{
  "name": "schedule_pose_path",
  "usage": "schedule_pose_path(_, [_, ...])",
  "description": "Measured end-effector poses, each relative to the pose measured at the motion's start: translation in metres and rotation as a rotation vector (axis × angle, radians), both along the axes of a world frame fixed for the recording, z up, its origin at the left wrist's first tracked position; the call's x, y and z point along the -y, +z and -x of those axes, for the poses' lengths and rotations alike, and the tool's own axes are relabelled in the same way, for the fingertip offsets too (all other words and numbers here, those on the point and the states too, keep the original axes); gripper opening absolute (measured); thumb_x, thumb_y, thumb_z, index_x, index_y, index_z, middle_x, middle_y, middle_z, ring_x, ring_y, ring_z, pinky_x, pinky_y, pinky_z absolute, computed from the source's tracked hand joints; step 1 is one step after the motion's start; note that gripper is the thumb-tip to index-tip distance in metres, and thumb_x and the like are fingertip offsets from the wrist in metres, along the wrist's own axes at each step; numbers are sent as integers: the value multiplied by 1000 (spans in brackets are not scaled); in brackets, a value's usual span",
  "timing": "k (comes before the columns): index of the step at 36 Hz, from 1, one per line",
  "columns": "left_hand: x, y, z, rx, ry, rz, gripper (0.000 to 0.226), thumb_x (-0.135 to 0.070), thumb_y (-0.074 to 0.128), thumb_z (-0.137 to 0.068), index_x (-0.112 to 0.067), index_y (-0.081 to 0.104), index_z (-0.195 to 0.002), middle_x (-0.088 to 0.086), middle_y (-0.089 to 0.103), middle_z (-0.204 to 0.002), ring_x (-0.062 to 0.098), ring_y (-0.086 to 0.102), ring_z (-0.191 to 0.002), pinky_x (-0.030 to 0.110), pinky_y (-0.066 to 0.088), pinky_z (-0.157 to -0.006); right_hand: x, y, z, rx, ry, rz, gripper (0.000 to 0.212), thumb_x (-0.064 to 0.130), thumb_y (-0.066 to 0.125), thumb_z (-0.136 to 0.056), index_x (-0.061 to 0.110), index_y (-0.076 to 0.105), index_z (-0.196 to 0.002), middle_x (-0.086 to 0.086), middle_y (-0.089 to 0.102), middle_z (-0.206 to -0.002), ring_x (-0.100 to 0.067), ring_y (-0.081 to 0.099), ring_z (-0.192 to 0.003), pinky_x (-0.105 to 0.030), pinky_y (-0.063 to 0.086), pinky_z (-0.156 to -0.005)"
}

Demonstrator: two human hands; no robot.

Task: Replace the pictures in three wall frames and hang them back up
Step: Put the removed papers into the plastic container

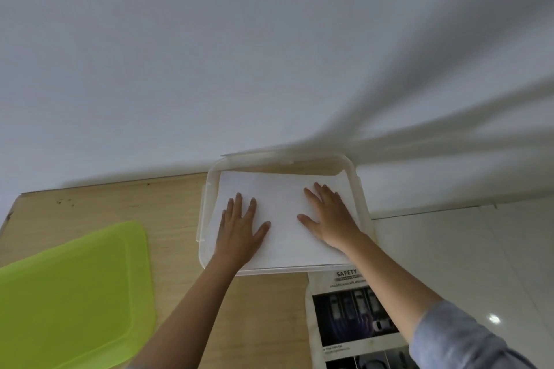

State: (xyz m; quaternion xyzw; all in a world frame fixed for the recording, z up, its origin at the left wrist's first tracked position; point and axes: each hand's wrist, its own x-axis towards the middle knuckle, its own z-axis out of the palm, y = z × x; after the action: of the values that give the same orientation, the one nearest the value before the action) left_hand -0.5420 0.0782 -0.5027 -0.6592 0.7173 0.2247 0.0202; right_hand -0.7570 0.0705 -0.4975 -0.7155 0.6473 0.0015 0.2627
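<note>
Head view: a wooden table (168,219) stands against a pale wall.
Green lid (72,293): flat on the table's near left, well apart from the box.
Left hand (239,231): fingers straight and spread, palm pressing the white paper's left part and gripping nothing.
White paper (278,198): lies in the clear box (204,219) at the table's far right.
Right hand (329,216): flat and spread, pressing the paper's right part.
Printed sheet (350,314): headed "SAFETY", just near of the box.

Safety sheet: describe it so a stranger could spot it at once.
Start at the wooden table and find the clear box at its right end. The safety sheet lies just nearer than the box. Unlike the blank paper in the box, it bears dark photos and the word SAFETY.
</note>
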Motion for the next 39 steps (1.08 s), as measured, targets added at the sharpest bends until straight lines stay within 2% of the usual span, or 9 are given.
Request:
schedule_pose_path(7, [0, -10, -4, 20, 26, -20, 77, -59, 30, -92, -24, -9, -148, 10, -22, -154, 28, -19, -142, 41, -7, -116, 22, -10, 0, -7, 22, 46, 69, 49, 41, -93, 22, 10, -148, 1, -5, -157, -15, -9, -144, -32, -8, -116])
schedule_pose_path(12, [4, -9, -4, 3, 33, -29, 77, -59, 32, -92, -24, -7, -148, 9, -20, -155, 27, -18, -142, 41, -6, -116, 24, -3, -6, 24, -23, 23, 68, 42, 45, -93, 18, 13, -148, -1, 0, -157, -16, -4, -144, -32, -5, -116])
schedule_pose_path(16, [9, 4, -6, -44, 81, -30, 74, -54, 35, -93, -16, 4, -149, 10, -8, -157, 26, -8, -145, 39, 1, -118, 19, 17, -8, 174, -111, 36, 63, 32, 47, -95, 18, 16, -147, 1, 10, -156, -14, 7, -144, -29, 10, -115])
schedule_pose_path(20, [-3, 32, 5, -172, 136, 89, 66, -46, 39, -95, -9, 19, -146, 10, 14, -156, 24, 8, -144, 38, 13, -116, -4, 48, 8, 238, -171, 145, 57, 28, 46, -95, 16, 22, -146, 2, 21, -153, -13, 21, -140, -29, 25, -110])
schedule_pose_path(26, [-59, 64, 41, -368, 169, 330, 51, -35, 43, -96, -8, 36, -139, 8, 37, -144, 21, 29, -135, 35, 29, -108, -69, 81, 54, 309, -280, 310, 51, 20, 48, -94, 13, 30, -142, -2, 35, -144, -16, 36, -131, -20, 28, -98])
schedule_pose_path(30, [-120, 58, 64, -415, 196, 464, 43, -27, 50, -94, -8, 46, -132, 9, 46, -133, 23, 39, -124, 34, 34, -101, -132, 69, 88, 335, -357, 244, 51, 18, 47, -95, 12, 30, -142, -4, 33, -147, -16, 32, -135, -24, 26, -106])
schedule_pose_path(34, [-184, 27, 82, -377, 212, 307, 50, -28, 50, -93, -7, 39, -138, 10, 39, -140, 25, 32, -130, 36, 28, -107, -194, 39, 109, 384, -466, 62, 53, 23, 48, -94, 13, 28, -143, -6, 32, -148, -19, 32, -135, -31, 30, -108])
schedule_pose_path(39, [-234, -3, 100, -256, 176, 63, 64, -38, 38, -97, -11, 10, -148, 7, 7, -157, 21, 3, -144, 32, 9, -116, -243, 14, 113, 439, -501, -132, 54, 28, 51, -92, 16, 30, -141, -7, 40, -141, -23, 44, -126, -36, 43, -101])
